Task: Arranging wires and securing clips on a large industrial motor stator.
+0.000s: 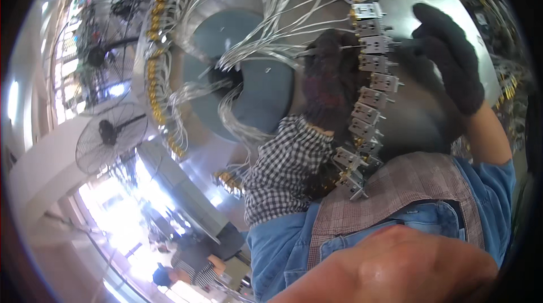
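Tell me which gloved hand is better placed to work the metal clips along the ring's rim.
Probably the left hand: its dark glove lies right against the row of metal clips, seemingly at a thin wire. The right hand is raised beside the row, just outside the ring, its fingers apart from the clips.
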`<action>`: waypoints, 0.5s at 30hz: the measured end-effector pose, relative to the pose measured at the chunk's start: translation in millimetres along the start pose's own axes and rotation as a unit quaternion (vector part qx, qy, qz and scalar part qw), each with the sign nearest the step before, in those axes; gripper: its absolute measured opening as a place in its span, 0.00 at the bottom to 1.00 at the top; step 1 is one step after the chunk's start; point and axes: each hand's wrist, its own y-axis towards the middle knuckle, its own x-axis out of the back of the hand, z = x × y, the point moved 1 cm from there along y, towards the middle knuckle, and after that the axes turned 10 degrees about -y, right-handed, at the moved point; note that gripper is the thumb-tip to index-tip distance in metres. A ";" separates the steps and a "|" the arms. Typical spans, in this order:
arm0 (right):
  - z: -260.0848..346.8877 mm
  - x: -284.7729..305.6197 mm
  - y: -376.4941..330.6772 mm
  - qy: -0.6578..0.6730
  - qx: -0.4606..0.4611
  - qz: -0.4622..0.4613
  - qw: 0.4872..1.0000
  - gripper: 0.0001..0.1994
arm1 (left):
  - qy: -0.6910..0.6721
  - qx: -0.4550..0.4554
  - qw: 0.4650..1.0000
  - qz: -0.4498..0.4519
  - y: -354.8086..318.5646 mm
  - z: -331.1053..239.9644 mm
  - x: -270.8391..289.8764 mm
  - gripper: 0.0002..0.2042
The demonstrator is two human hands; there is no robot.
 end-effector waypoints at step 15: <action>1.5 1.9 8.6 -0.019 -0.106 -0.028 0.994 0.17 | -0.153 0.035 0.977 -0.141 -2.6 -2.9 -23.2 0.13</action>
